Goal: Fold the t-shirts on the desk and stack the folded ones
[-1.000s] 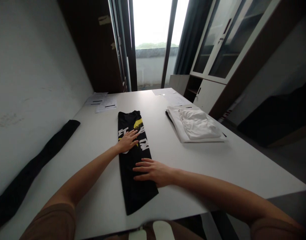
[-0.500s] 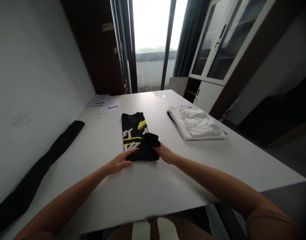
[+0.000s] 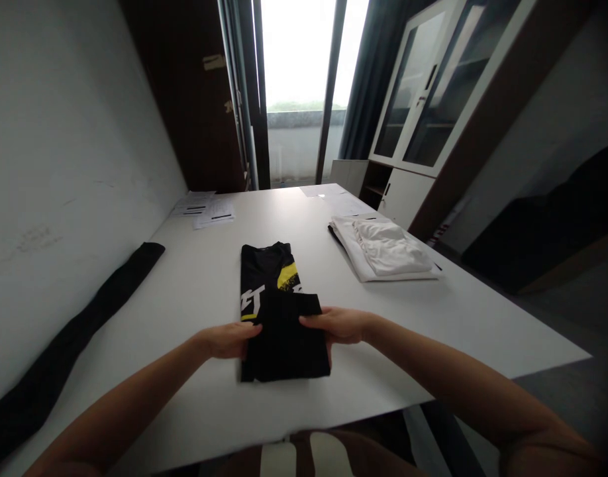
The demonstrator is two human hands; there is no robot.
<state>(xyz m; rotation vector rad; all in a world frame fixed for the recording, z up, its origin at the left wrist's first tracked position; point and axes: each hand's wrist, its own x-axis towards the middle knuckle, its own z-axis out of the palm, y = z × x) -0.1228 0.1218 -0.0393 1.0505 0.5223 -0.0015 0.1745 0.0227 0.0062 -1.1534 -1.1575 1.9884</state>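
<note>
A folded black T-shirt (image 3: 289, 341) with yellow and white print lies in front of me on the white table (image 3: 195, 411). Its near part is folded over as a plain black flap, and the printed part with the collar shows beyond it. My left hand (image 3: 229, 339) grips the left edge, thumb on top and fingers hidden beneath. At the right edge my right hand (image 3: 341, 324) pinches the cloth the same way, thumb over the flap and fingertips under it. The near end of the bundle looks slightly raised off the table.
Folded white cloths (image 3: 388, 248) lie stacked at the right, with something dark under them. Paper sheets (image 3: 212, 211) lie at the far left, and more papers (image 3: 334, 199) at the far right. A long black cloth (image 3: 85, 331) runs along the left wall. A glass-door cabinet (image 3: 423, 86) stands beyond.
The T-shirt has come nearer to me, and its near part now lies flat as a neat flap. Both hands have moved to grip its sides; my left hand was resting on it before.
</note>
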